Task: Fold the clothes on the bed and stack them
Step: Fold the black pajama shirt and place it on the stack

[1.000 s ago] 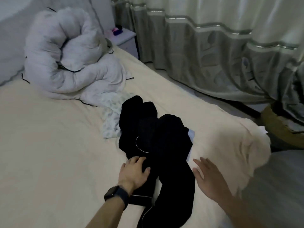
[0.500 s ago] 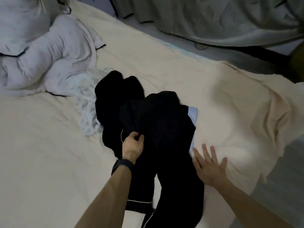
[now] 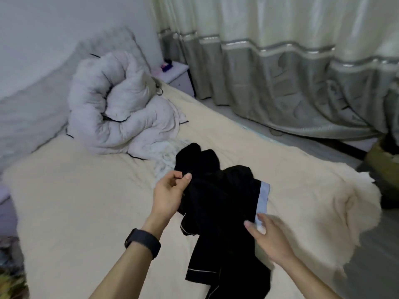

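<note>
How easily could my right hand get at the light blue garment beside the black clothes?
Probably yes, easily: the right hand is open right by the exposed strip of the light blue garment, nothing between. The rest lies under the black clothes.

A black garment (image 3: 220,201) piped in white is seen; beside it, a pale blue cloth (image 3: 264,194), on a cream sheet (image 3: 86,201).

R hand (image 3: 272,238) motion-blurred; grip on black garment (image 3: 218,199) unclear.
</note>
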Demonstrator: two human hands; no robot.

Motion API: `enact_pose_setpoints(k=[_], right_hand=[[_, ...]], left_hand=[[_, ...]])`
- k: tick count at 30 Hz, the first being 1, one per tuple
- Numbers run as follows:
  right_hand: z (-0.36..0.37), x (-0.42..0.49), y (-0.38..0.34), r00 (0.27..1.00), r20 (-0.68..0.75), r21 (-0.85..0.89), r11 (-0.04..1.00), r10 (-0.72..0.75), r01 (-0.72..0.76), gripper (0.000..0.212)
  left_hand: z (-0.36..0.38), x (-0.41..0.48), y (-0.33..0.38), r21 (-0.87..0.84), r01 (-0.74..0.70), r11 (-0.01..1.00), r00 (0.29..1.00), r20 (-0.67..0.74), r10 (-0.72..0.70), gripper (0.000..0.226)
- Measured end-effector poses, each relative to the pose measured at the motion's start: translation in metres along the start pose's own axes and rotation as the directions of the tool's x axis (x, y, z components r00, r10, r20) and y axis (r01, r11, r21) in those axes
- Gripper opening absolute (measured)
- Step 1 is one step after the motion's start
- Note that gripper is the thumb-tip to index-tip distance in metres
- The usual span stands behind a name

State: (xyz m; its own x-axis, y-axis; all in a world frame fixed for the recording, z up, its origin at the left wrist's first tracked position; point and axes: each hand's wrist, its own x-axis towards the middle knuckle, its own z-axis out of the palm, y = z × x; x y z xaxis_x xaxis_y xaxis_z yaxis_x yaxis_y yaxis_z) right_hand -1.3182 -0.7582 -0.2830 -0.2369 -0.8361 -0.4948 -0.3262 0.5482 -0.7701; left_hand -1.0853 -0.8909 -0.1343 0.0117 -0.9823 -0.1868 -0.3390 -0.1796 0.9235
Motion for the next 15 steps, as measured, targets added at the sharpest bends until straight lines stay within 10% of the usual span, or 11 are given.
enact_pose_setpoints(k=[5,9,15], right_hand=[[0.034,-0.118,-0.105,0.924,0.001,0.010,0.924,-0.382,0.382,0.095],[0.075,-0.222,-0.175,0.831,0.042,-0.041,0.830,-0.555,0.556,0.010],[0.141,-0.405,-0.261,0.588,-0.224,0.020,0.599,-0.777,0.800,0.022]], left_hand=[[-0.098,-0.102,0.092,-0.082,-0.241,0.967,0.968,-0.086,0.234,0.025],[-0.199,-0.209,0.128,-0.089,-0.406,0.909,0.892,-0.254,0.374,0.023],[-0.351,-0.353,0.149,-0.223,-0.462,0.858,0.835,-0.434,0.337,0.015]])
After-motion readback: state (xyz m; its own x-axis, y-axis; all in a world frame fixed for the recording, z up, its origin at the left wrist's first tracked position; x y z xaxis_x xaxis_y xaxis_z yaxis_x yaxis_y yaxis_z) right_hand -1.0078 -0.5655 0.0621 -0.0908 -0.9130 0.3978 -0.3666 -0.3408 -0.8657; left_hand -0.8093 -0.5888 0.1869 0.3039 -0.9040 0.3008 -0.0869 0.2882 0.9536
